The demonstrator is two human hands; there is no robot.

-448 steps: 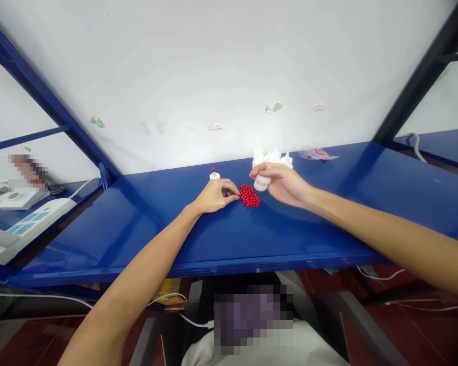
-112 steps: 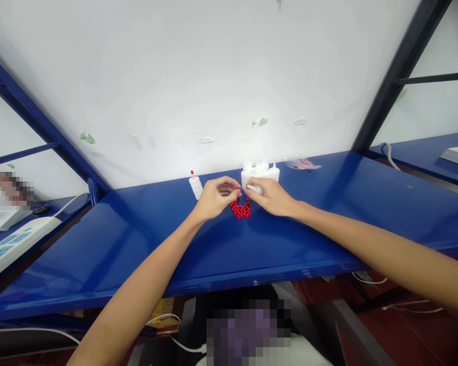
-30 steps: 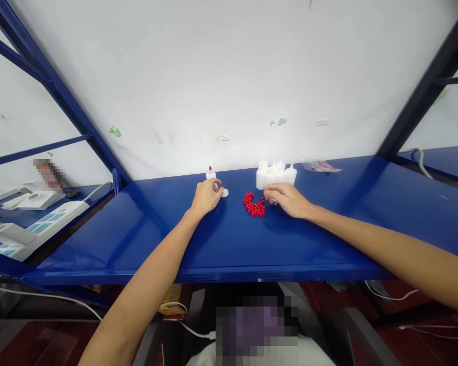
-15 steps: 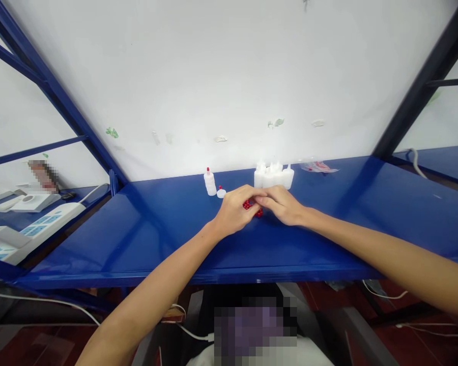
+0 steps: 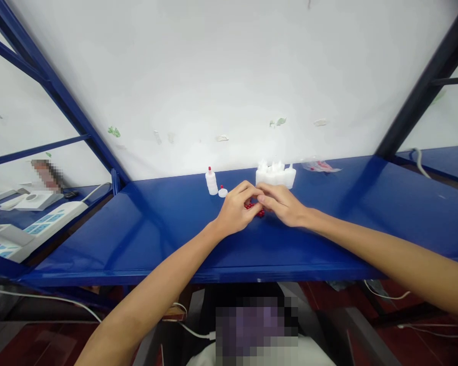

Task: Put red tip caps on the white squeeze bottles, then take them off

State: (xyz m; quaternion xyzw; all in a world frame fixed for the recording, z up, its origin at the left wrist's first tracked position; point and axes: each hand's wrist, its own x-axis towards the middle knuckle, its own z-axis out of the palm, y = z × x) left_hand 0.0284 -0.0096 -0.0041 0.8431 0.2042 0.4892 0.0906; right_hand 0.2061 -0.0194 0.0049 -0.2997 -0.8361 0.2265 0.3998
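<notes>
My left hand point(image 5: 238, 208) and my right hand point(image 5: 284, 204) meet over the blue table, their fingertips touching. Both are closed in a pinch, and whatever lies between the fingers is hidden. Small red tip caps point(image 5: 260, 213) lie in a cluster just below the fingers, partly covered by my left hand. To the left stands a white squeeze bottle point(image 5: 211, 184) with a red tip. Beside it rests a white bottle lid point(image 5: 223, 193), also topped with red. Behind my right hand a group of white bottles point(image 5: 276, 177) with pale nozzles stands close together.
A clear plastic bag point(image 5: 320, 165) with red bits inside lies near the wall at the right. The blue tabletop point(image 5: 145, 229) runs between blue metal posts. White power strips point(image 5: 49, 223) lie on the left shelf. The table's front edge point(image 5: 259, 274) is near me.
My left hand has left the red-tipped lid beside the standing bottle and moved right to meet my right hand over the red caps. In the last half second the hands have barely moved.
</notes>
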